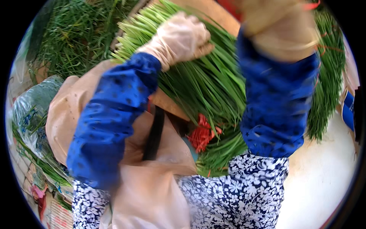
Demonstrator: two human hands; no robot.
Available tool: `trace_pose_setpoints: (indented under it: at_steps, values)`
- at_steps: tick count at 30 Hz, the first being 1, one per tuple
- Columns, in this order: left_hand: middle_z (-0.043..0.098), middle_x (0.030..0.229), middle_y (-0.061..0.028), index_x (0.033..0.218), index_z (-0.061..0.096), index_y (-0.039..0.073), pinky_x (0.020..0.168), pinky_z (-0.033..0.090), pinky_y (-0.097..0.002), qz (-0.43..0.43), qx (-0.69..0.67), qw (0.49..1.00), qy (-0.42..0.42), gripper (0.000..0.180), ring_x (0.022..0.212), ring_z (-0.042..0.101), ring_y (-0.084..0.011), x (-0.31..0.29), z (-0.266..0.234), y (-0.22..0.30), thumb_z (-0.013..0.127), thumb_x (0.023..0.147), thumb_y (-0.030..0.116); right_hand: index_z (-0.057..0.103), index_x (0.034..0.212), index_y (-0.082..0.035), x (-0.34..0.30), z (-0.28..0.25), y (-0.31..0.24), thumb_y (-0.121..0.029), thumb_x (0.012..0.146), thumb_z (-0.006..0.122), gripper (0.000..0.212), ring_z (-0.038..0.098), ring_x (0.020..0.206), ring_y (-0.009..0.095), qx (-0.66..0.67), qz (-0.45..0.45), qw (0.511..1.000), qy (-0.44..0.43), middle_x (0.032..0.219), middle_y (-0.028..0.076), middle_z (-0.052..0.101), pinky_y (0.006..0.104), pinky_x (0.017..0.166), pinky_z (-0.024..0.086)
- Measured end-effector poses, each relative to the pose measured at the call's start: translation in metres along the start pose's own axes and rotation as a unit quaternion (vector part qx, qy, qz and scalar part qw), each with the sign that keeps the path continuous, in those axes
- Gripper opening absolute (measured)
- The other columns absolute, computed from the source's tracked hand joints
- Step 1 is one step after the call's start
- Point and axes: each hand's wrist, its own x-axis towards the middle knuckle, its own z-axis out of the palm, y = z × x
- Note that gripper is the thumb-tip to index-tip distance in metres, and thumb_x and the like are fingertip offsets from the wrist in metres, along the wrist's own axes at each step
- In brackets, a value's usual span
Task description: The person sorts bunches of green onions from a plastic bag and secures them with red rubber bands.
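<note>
Chive bundle [198,80], long green stalks fanned across the lap, pinned under gloved left hand [179,38], fingers curled over the pale cut ends. Right hand [278,26], blurred at top edge, grip impossible to tell. Best kept squared at the ends, 1 firm hold, red ties [200,135] just below.

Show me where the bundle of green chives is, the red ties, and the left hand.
bundle of green chives [206,82], head view, on the middle of the leaves.
red ties [201,135], head view, on the red clump's centre.
left hand [181,36], head view, on the gloved back of the hand.
</note>
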Motion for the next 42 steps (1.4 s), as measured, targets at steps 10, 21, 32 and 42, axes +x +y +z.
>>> trace_pose_setpoints:
  at_steps: [10,21,32,42]
  values:
    - [0.066,0.082,-0.0065,0.075,0.067,0.012,0.078,0.045,-0.0396,-0.027,-0.035,0.999,-0.014,0.031,0.084,0.061,-0.0254,0.005,0.0,0.006,0.059,0.088,0.039,0.059,0.125,-0.005,-0.077,-0.013,0.088,-0.05,0.096,0.051,0.054,0.052,0.113,0.044,-0.367,0.021,0.93,-0.022,0.119,0.026,0.059,0.0478,0.095,0.042]
    - [0.065,0.119,-0.0124,0.127,0.059,0.001,0.095,0.049,-0.0341,-0.317,-0.315,0.826,0.343,0.038,0.108,0.062,-0.0235,-0.051,-0.066,-0.049,0.064,0.094,0.019,0.06,0.131,-0.005,-0.098,0.018,0.096,-0.042,0.101,0.047,0.05,0.06,0.099,0.03,-0.27,0.048,0.962,-0.014,0.111,0.017,0.065,0.0387,0.09,0.045]
    - [0.057,0.134,-0.0195,0.134,0.054,0.006,0.114,0.031,-0.0464,-0.139,0.149,0.972,0.113,0.052,0.13,0.048,-0.0387,0.008,-0.023,-0.02,0.054,0.091,0.035,0.07,0.101,-0.004,-0.059,0.027,0.131,-0.013,0.086,0.066,0.018,0.064,0.081,0.034,-0.42,0.058,0.906,-0.016,0.088,0.017,0.067,0.0401,0.074,0.05]
    - [0.065,0.114,-0.0178,0.108,0.066,0.001,0.101,0.041,-0.0461,-0.136,0.061,0.988,-0.036,0.051,0.109,0.06,-0.0353,-0.001,0.004,-0.01,0.05,0.092,0.047,0.066,0.118,-0.004,-0.04,-0.009,0.125,-0.009,0.087,0.063,0.031,0.066,0.101,0.026,-0.325,0.045,0.943,0.062,0.11,0.015,0.068,0.0331,0.09,0.051]
